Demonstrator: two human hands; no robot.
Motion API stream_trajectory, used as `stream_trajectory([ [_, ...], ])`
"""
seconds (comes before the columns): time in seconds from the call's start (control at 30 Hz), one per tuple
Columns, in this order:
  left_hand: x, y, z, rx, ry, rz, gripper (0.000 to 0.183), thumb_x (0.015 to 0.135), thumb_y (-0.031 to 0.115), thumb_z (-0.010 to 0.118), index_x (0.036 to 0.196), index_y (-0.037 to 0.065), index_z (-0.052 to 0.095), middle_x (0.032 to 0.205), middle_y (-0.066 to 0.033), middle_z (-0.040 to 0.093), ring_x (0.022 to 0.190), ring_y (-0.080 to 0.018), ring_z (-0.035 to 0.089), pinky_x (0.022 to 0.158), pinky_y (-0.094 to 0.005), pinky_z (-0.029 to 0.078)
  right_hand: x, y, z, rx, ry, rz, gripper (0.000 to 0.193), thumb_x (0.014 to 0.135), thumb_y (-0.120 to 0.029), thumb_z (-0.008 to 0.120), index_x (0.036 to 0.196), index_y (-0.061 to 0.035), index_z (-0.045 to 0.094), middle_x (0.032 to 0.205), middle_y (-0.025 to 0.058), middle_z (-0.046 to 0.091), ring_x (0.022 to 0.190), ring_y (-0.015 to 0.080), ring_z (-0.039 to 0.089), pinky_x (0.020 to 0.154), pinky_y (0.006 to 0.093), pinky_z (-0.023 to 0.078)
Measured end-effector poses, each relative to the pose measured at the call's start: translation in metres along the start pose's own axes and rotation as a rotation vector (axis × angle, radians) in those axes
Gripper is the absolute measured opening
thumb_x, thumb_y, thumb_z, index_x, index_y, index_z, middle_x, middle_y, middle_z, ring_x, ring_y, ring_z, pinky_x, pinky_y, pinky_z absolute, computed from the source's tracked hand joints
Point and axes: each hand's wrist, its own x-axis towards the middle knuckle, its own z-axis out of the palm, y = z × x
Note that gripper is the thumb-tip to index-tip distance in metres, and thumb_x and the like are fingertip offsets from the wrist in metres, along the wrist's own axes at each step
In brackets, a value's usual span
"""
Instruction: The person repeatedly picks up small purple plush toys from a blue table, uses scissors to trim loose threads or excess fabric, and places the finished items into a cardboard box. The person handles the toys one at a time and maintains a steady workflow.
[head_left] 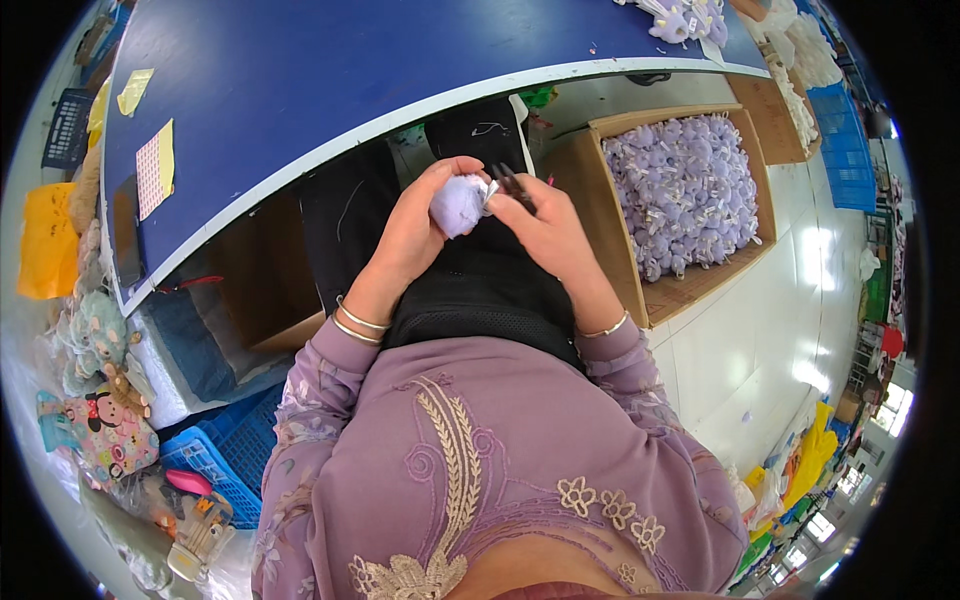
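Above my lap, in front of the table edge, my left hand [410, 228] is curled around a small lavender plush piece [458, 208]. My right hand [550, 228] is closed on a small dark two-pronged tool that looks like thread snips [513, 186]. Its thumb meets the white tag [490, 195] at the plush's right side. The fingers behind the tool are partly hidden. A cardboard carton [620, 240] to the right is full of similar lavender plush pieces [685, 190] with white tags.
A blue table [300, 70] with a pale edge spans the front; more lavender plush pieces [685, 22] lie at its far right. On its left are a gridded sheet [155, 170] and a dark flat object [127, 232]. Blue crates [205, 465] and plush toys [98, 330] stand at left.
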Motion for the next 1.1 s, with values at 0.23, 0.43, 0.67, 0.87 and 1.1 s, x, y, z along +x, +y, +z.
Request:
stream_trajectory([
  [0.23, -0.002, -0.002, 0.003, 0.016, -0.055, -0.010, 0.044, 0.100, 0.034, 0.040, 0.130, 0.003, 0.050, 0.116, -0.0070, 0.060, 0.100, -0.0170, 0.060, 0.076, -0.0317, 0.052, 0.008, -0.007, 0.004, 0.344, -0.018, 0.227, 0.021, 0.093, -0.022, 0.062, 0.086, -0.0023, 0.060, 0.067, 0.0004, 0.054, 0.052, 0.0036, 0.044, 0.045, 0.0225, 0.034],
  [0.43, -0.009, 0.006, 0.012, 0.287, 0.005, 0.086, 0.046, 0.097, 0.021, 0.048, 0.141, 0.008, 0.042, 0.111, -0.0065, 0.059, 0.094, -0.0144, 0.060, 0.070, -0.0273, 0.051, 0.010, -0.011, -0.006, 0.660, 0.083, 0.288, 0.018, 0.094, -0.020, 0.062, 0.087, -0.0036, 0.056, 0.065, 0.0014, 0.054, 0.043, 0.0020, 0.037, 0.038, 0.0198, 0.025],
  [0.67, -0.013, 0.005, 0.016, 0.412, -0.082, 0.189, 0.038, 0.093, 0.009, 0.051, 0.130, 0.005, 0.046, 0.100, -0.0074, 0.061, 0.079, -0.0140, 0.063, 0.068, -0.0263, 0.053, 0.009, -0.014, -0.001, 0.641, 0.058, 0.295, 0.018, 0.092, -0.018, 0.064, 0.085, -0.0043, 0.056, 0.065, 0.0004, 0.055, 0.043, 0.0017, 0.036, 0.038, 0.0201, 0.026],
  [0.87, -0.008, 0.002, 0.006, 0.089, -0.029, 0.038, 0.026, 0.094, 0.011, 0.047, 0.119, 0.005, 0.047, 0.097, -0.0128, 0.063, 0.075, -0.0180, 0.065, 0.064, -0.0283, 0.056, 0.008, -0.010, 0.001, 0.685, 0.057, 0.250, 0.018, 0.092, -0.018, 0.065, 0.083, -0.0054, 0.056, 0.065, 0.0001, 0.054, 0.043, 0.0020, 0.035, 0.039, 0.0203, 0.026],
  [1.1, -0.005, 0.003, -0.004, -0.118, 0.026, -0.038, 0.031, 0.098, 0.027, 0.042, 0.117, 0.003, 0.050, 0.091, -0.0146, 0.065, 0.062, -0.0181, 0.064, 0.057, -0.0287, 0.056, 0.011, -0.007, -0.014, 0.610, 0.119, 0.120, 0.015, 0.091, -0.014, 0.064, 0.100, -0.0037, 0.057, 0.073, -0.0008, 0.054, 0.050, 0.0020, 0.038, 0.044, 0.0200, 0.031],
])
